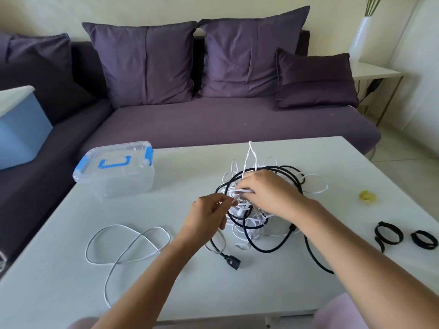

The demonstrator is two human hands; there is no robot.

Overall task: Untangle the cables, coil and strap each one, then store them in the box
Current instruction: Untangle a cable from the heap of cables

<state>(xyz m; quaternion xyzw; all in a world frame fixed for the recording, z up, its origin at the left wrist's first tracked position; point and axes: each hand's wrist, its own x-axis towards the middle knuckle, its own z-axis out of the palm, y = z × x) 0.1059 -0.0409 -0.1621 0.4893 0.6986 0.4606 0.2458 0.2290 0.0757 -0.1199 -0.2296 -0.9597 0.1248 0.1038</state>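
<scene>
A tangle of white flat cable and black round cable lies in the middle of the white table. My left hand pinches a white strand at the tangle's left side. My right hand rests on top of the tangle and grips white strands. A freed length of white cable loops loosely across the table to the left. A black plug lies near the front of the tangle. The clear storage box with blue latches and handle stands closed at the back left.
Two black strap rings lie at the table's right edge, and a small yellow item sits behind them. A purple sofa with cushions runs behind the table. A blue bin stands on it at far left.
</scene>
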